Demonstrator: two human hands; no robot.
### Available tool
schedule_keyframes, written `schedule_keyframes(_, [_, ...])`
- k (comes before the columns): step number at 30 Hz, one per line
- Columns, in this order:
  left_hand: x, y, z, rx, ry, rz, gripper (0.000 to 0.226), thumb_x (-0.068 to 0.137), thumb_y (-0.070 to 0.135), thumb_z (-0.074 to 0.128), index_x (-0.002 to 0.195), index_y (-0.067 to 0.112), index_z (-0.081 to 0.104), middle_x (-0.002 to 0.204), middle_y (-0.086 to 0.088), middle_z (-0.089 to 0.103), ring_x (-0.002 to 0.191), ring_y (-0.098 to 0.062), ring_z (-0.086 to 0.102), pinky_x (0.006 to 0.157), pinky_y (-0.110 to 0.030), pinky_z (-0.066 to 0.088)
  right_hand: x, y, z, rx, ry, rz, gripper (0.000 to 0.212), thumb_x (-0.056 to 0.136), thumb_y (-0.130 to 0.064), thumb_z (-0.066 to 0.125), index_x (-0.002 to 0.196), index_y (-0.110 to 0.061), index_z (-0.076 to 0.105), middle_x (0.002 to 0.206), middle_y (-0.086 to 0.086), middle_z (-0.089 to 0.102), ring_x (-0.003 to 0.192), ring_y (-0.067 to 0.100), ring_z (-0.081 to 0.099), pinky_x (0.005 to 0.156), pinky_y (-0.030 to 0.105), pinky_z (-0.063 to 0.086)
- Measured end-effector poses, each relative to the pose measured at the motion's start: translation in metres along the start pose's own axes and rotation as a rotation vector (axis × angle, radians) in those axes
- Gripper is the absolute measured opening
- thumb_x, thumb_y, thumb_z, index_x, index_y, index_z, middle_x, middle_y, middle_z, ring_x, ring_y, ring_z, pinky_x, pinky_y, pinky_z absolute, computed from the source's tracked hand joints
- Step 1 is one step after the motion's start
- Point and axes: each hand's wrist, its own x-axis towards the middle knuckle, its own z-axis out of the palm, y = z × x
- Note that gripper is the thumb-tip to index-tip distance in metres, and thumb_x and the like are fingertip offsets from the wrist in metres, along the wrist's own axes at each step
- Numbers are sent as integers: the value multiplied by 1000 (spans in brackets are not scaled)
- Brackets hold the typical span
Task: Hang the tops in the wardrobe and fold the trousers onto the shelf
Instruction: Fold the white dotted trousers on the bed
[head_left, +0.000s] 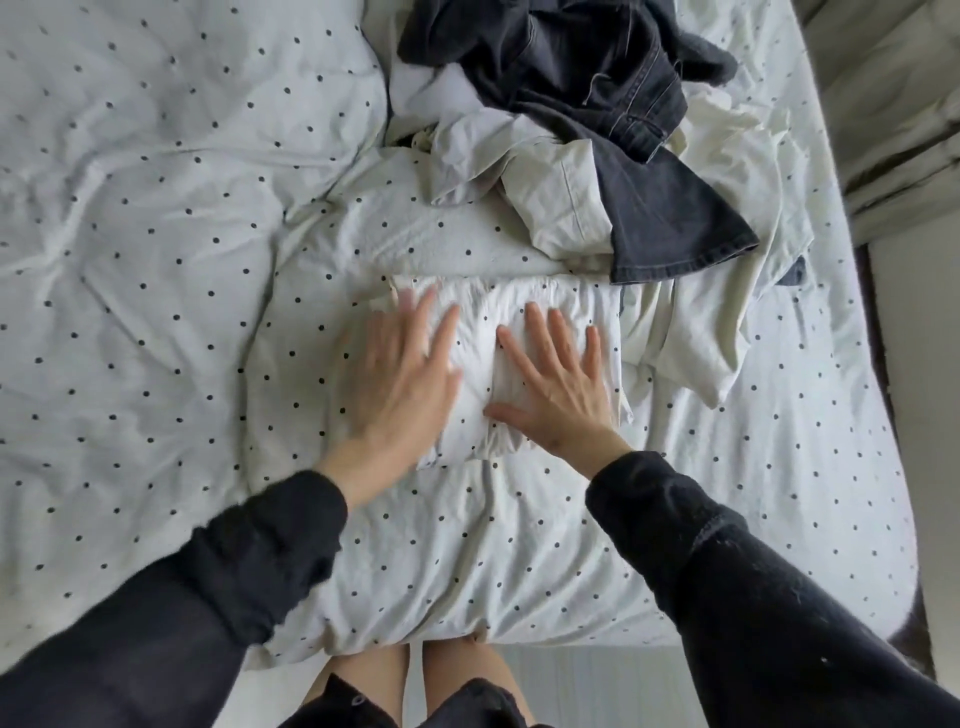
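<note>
the white trousers (498, 364) lie folded in a small thick bundle on the dotted bed cover (156, 260), right in front of the person. the left hand (400, 374) lies flat on the left part of the bundle, a bit blurry, fingers straight and spread, holding nothing. the right hand (558, 387) presses flat on the right part, fingers straight too. to do this well, push down softly and slide both palms out to the edges so the bumps go away. then slip both hands under so it stays neat for the shelf. the dark jeans (623, 130) and pale clothes (701, 270) wait just behind
</note>
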Motion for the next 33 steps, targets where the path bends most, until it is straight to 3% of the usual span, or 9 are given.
schedule_keyframes(4, [-29, 12, 35, 276, -296, 109, 120, 58, 73, 63, 144, 3, 16, 151, -26, 22, 140, -43, 18, 110, -60, 20, 10, 8, 12, 18, 42, -43, 93, 77, -73, 46, 149, -30, 7, 159, 8, -3, 146, 29, -1, 114, 60, 6])
schedule_keyframes(7, [-21, -5, 47, 451, -369, 111, 136, 60, 80, 57, 144, 1, -15, 155, -25, 0, 143, -42, 1, 115, -57, 10, 6, 13, 18, 54, 167, -96, 88, 79, -75, 39, 148, -24, 21, 157, 12, 15, 144, 33, 14, 111, 63, 16])
schedule_keyframes(12, [-23, -20, 59, 363, -180, 202, 106, 66, 24, 80, 148, 5, 16, 153, -24, 17, 142, -40, 14, 112, -57, 20, -18, 26, 41, -71, 279, -233, 104, 68, -78, 55, 148, -20, 25, 155, 15, 22, 143, 35, 18, 109, 65, 15])
schedule_keyframes(16, [-14, -23, 49, 293, -4, 283, 82, 67, -11, 55, 144, 1, 28, 149, -25, 27, 139, -43, 22, 111, -59, 23, -11, 31, 40, -162, 262, -218, 119, 56, -67, 75, 149, -20, 18, 155, 14, 20, 142, 35, 19, 108, 66, 17])
schedule_keyframes(22, [9, -35, 41, 331, 96, 316, 55, 90, -3, 14, 134, 2, 48, 138, -22, 47, 130, -40, 42, 105, -54, 37, 14, 31, 17, -178, 347, -195, 112, 55, -35, 85, 147, -19, 23, 152, 15, 30, 139, 37, 29, 106, 65, 24])
schedule_keyframes(26, [23, -37, 45, 345, 164, 302, 51, 93, -3, 14, 133, 2, 46, 136, -22, 49, 128, -40, 44, 106, -54, 36, 33, 29, 18, -213, 342, -135, 110, 55, -30, 84, 146, -20, 24, 152, 12, 30, 137, 39, 31, 106, 65, 23])
schedule_keyframes(29, [22, -35, 52, 330, 121, 283, 49, 93, 17, 38, 139, 1, 36, 143, -25, 39, 133, -43, 35, 108, -57, 31, 39, 29, 25, -196, 346, -125, 104, 61, -34, 81, 146, -19, 23, 152, 15, 29, 137, 40, 31, 106, 65, 24])
schedule_keyframes(31, [19, -37, 54, 365, 16, 272, 84, 83, 54, 48, 144, 0, 27, 148, -26, 30, 137, -43, 26, 110, -57, 27, 42, 32, 25, -161, 341, -156, 105, 61, -37, 80, 146, -18, 21, 151, 19, 29, 136, 42, 31, 105, 65, 27])
schedule_keyframes(33, [20, -38, 52, 431, -37, 295, 107, 72, 69, 53, 147, 1, 17, 150, -27, 24, 139, -43, 22, 109, -57, 27, 41, 34, 22, -141, 311, -193, 112, 55, -34, 84, 146, -16, 21, 152, 21, 26, 137, 43, 28, 104, 65, 27])
